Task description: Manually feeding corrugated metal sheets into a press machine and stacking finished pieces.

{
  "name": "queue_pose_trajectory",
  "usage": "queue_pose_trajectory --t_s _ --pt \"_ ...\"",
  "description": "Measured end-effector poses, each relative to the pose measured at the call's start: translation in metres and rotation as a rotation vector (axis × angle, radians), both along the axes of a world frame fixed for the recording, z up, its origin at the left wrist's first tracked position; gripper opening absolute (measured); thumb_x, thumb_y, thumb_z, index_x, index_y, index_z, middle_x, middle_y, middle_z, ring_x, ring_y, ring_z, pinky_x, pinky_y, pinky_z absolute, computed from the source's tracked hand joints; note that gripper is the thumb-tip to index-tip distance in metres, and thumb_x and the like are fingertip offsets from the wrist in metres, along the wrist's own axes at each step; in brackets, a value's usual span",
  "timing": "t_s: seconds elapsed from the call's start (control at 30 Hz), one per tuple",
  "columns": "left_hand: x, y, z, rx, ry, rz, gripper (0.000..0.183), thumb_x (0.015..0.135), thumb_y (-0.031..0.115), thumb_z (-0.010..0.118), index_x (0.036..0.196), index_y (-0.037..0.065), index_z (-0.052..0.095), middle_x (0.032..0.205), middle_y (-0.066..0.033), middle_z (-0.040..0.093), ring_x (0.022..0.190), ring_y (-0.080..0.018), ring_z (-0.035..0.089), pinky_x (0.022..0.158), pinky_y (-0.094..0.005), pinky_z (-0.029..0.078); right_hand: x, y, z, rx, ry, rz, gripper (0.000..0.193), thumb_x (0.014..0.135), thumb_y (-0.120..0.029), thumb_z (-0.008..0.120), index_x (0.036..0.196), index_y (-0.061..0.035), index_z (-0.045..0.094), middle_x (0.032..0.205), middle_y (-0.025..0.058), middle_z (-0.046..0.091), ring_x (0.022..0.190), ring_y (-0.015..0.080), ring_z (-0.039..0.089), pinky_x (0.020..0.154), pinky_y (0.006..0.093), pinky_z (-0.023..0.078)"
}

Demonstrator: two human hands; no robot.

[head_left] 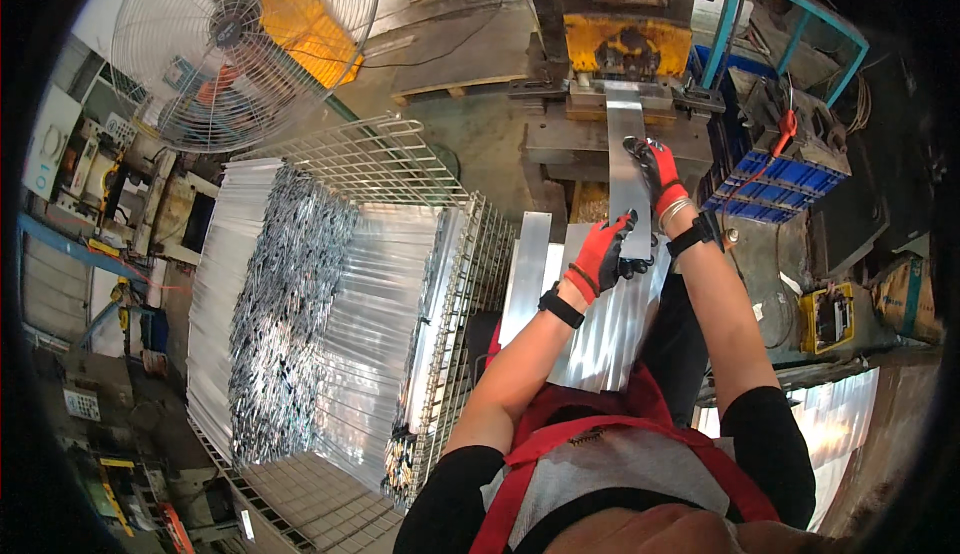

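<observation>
A long flat metal strip reaches away from me, its far end at the press with the worn yellow front. My left hand, in a red and black glove, grips the strip's near end. Farther up, my right hand, gloved alike, holds its right edge with the fingers closed around it. Below my hands, several similar shiny strips lie in front of my body. One more strip lies to the left of them. The part of the strip under my fingers is hidden.
To my left stands a wire cage stacked with many metal strips. A large fan rises behind it. Blue crates stand right of the press, near a teal frame. A yellow-edged bin is at the far right.
</observation>
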State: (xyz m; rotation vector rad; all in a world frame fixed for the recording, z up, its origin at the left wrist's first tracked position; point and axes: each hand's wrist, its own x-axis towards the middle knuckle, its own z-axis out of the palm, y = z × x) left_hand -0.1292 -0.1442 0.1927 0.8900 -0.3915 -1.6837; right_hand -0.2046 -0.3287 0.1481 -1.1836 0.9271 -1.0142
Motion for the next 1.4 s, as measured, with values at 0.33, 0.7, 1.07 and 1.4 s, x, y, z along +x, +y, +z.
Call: queue_pose_trajectory --t_s 0.33,0.7,1.07,1.4 --pt "0.051 0.069 -0.003 0.001 -0.582 -0.196 0.025 0.081 0.025 0.056 0.091 0.003 0.057 0.070 -0.0013 0.061 0.070 -0.0124 0.061 0.054 -0.0233 0.045 -0.016 0.088 0.066 -0.677 0.690 -0.327 0.059 0.067 -0.039 0.067 0.111 -0.0049 0.049 0.101 0.0108 0.054 0.094 0.0231 0.050 0.083 0.0354 0.039" --pt "0.080 0.099 0.059 -0.377 -1.849 0.183 0.062 0.070 0.031 0.065 0.122 0.011 0.040 0.097 -0.0131 0.053 0.080 -0.0289 0.056 0.068 -0.0367 0.045 -0.076 0.132 0.097 -1.166 1.178 0.604 0.034 0.063 -0.022 0.063 0.095 -0.0112 0.058 0.084 0.0087 0.057 0.084 0.0247 0.055 0.081 0.0380 0.038" --pt "0.011 0.055 -0.002 -0.054 0.041 -0.076 0.047 0.087 0.038 0.046 0.126 0.014 0.034 0.097 -0.0117 0.058 0.066 -0.0273 0.063 0.050 -0.0289 0.050 -0.038 0.074 0.045 -0.164 -0.063 -0.019 0.019 0.074 -0.014 0.061 0.061 -0.0098 0.048 0.056 -0.0086 0.041 0.051 0.0027 0.035 0.045 0.0218 0.031" --pt "0.006 0.007 -0.003 -0.057 0.128 -0.127 0.039 0.089 0.040 0.039 0.097 0.003 0.052 0.087 -0.0130 0.060 0.058 -0.0210 0.061 0.044 -0.0245 0.049 -0.019 0.047 0.046 -0.060 -0.053 0.070 0.013 0.074 -0.011 0.061 0.062 -0.0080 0.054 0.060 -0.0081 0.045 0.056 0.0038 0.039 0.051 0.0220 0.033"
